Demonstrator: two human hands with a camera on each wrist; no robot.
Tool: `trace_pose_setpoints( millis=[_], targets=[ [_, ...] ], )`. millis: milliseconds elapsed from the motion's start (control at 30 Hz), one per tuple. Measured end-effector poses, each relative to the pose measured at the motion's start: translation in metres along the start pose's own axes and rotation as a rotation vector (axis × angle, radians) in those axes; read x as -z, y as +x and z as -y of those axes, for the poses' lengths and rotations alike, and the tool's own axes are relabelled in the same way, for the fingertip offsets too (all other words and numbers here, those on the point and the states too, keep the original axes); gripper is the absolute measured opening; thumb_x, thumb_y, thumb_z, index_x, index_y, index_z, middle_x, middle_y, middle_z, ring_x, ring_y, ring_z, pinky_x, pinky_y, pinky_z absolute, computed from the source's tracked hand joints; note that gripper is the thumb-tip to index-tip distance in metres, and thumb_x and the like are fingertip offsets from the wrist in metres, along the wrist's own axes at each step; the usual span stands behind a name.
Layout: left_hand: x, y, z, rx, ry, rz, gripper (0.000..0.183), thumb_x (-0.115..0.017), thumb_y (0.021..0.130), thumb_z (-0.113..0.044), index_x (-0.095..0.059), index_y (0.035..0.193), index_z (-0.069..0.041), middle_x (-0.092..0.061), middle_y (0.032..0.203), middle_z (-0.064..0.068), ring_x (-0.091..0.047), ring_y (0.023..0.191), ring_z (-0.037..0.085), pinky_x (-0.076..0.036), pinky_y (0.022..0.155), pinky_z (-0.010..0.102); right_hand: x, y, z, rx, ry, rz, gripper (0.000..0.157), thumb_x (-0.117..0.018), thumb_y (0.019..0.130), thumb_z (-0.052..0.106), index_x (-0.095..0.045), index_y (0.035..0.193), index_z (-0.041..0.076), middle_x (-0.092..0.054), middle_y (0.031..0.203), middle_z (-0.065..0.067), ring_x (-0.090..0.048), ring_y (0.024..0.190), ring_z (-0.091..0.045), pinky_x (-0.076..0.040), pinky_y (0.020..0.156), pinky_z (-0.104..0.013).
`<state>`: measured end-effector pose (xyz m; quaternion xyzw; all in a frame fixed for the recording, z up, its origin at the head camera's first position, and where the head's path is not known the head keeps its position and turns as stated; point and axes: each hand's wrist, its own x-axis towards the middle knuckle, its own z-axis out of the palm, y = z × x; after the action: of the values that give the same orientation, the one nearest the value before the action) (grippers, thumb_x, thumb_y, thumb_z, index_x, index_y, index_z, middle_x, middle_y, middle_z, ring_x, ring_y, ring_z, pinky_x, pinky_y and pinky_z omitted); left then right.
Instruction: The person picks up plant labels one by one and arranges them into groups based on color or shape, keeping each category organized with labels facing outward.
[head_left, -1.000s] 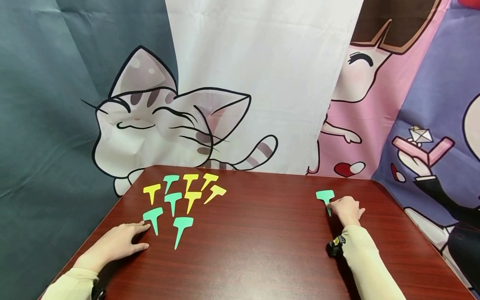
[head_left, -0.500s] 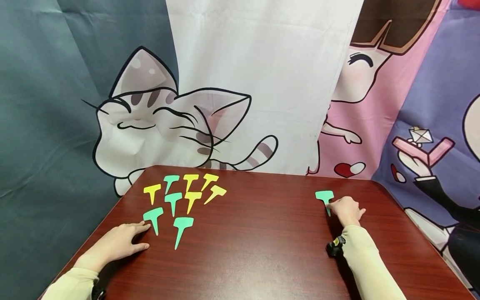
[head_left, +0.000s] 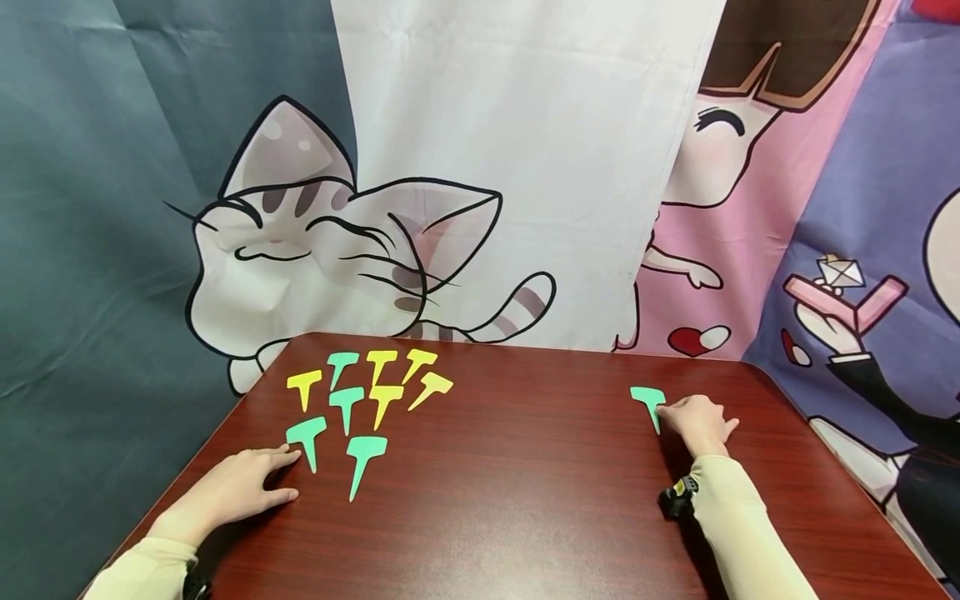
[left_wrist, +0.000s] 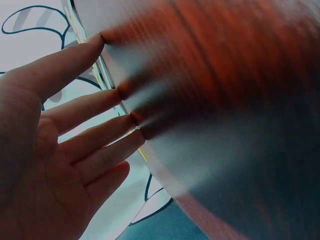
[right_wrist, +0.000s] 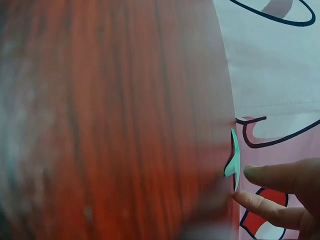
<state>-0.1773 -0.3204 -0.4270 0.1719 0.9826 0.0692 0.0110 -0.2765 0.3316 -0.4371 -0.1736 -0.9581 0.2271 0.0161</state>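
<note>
A green T-shaped plant label (head_left: 651, 402) lies on the table's right side. My right hand (head_left: 699, 423) is just right of its stem, the fingertips beside it. In the right wrist view, thumb and a finger (right_wrist: 265, 206) stand apart near the green label (right_wrist: 233, 162); neither visibly pinches it. My left hand (head_left: 228, 490) rests on the table with fingers extended. Its fingertips are next to a green label (head_left: 306, 437). Three more green labels, including a front one (head_left: 365, 450), and several yellow labels, including one (head_left: 303, 383), lie nearby.
The dark red wooden table (head_left: 510, 467) has rounded far corners. Behind it hangs a cartoon-printed cloth (head_left: 525, 167) with a cat. Bare tabletop lies between the left group of labels and the lone green one.
My right hand has shifted slightly right, off the green label's stem, which now shows down to its tip. The left hand and its group of labels have stayed put.
</note>
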Motion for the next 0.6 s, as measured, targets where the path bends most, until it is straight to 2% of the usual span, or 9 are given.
trace_pose_setpoints(
  millis=[100, 167, 233, 333, 600],
  targets=[
    [0.001, 0.000, 0.000, 0.003, -0.003, 0.005, 0.061, -0.074, 0.075, -0.042, -0.064, 0.121, -0.004, -0.062, 0.122, 0.024, -0.059, 0.109, 0.041, -0.048, 0.086, 0.054, -0.001, 0.002, -0.002, 0.061, 0.019, -0.014, 0.038, -0.061, 0.084, 0.034, -0.070, 0.104, 0.003, -0.059, 0.116, -0.031, -0.039, 0.118, -0.057, -0.019, 0.099, -0.070],
    [0.002, 0.001, -0.001, 0.004, -0.005, 0.006, 0.061, -0.074, 0.075, -0.042, -0.064, 0.122, -0.004, -0.061, 0.122, 0.024, -0.059, 0.109, 0.041, -0.048, 0.086, 0.054, -0.002, 0.004, -0.004, 0.101, 0.035, -0.031, 0.041, -0.062, 0.085, 0.032, -0.066, 0.109, -0.001, -0.059, 0.117, -0.031, -0.043, 0.114, -0.056, -0.028, 0.098, -0.065],
    [0.002, 0.001, -0.001, 0.007, -0.006, 0.012, 0.061, -0.074, 0.075, -0.042, -0.064, 0.122, -0.004, -0.061, 0.122, 0.024, -0.059, 0.109, 0.041, -0.048, 0.086, 0.054, -0.002, 0.006, -0.005, 0.135, 0.047, -0.049, 0.043, -0.063, 0.085, 0.030, -0.062, 0.112, -0.005, -0.060, 0.115, -0.031, -0.049, 0.107, -0.053, -0.037, 0.092, -0.060],
    [0.002, 0.001, -0.001, 0.008, -0.011, 0.017, 0.062, -0.074, 0.076, -0.042, -0.063, 0.122, -0.003, -0.061, 0.122, 0.025, -0.059, 0.110, 0.041, -0.048, 0.086, 0.054, -0.002, 0.007, -0.008, 0.200, 0.058, -0.066, 0.044, -0.063, 0.085, 0.025, -0.058, 0.114, -0.008, -0.060, 0.114, -0.032, -0.052, 0.104, -0.053, -0.044, 0.086, -0.056],
    [0.002, 0.000, -0.001, 0.007, -0.006, 0.021, 0.062, -0.074, 0.075, -0.043, -0.064, 0.122, -0.003, -0.061, 0.122, 0.024, -0.059, 0.109, 0.041, -0.048, 0.086, 0.054, 0.001, 0.014, -0.018, 0.428, 0.029, -0.059, 0.048, -0.067, 0.085, 0.021, -0.056, 0.122, -0.007, -0.059, 0.116, -0.031, -0.051, 0.107, -0.054, -0.042, 0.090, -0.060]
  ],
)
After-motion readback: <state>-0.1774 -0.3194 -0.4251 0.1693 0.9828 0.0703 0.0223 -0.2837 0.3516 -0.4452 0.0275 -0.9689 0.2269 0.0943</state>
